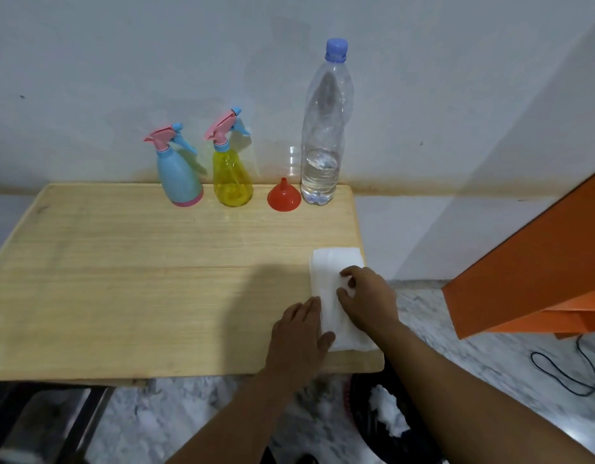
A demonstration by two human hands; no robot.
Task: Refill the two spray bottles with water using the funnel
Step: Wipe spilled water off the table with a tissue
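Wood-grain table (pixel 121 279) fills the middle of the frame, and both hands are down at its lower right corner on a folded white paper towel (pixel 333 276). Left hand (pixel 299 333) lies flat with fingers straight, pressing the towel's left edge. Right hand (pixel 366 296) sits on top with fingers curled in, seemingly pinching a fold, though it's hard to tell whether it truly has hold of a layer or just rests there.

Up along the back edge by the wall, the kit is lined up and untouched: blue spray bottle (pixel 178 175) on the left, yellow spray bottle (pixel 231 172) just beside it, both with pink trigger heads on. Red funnel (pixel 284 195) stands mouth-down right of the yellow one, nearly touching the tall clear water bottle (pixel 322 128), capped in blue and roughly a third full.

So no filling yet; this looks like towel prep for spills. To do it well: keep that left palm anchoring the stack, peel or spread with the right, and leave the towel flat and near the work area. Then the trigger heads must come off before the funnel goes in. Pour slowly, since that tall bottle could glug.

Below the table edge, a dark bin (pixel 389 420) holds crumpled white paper.
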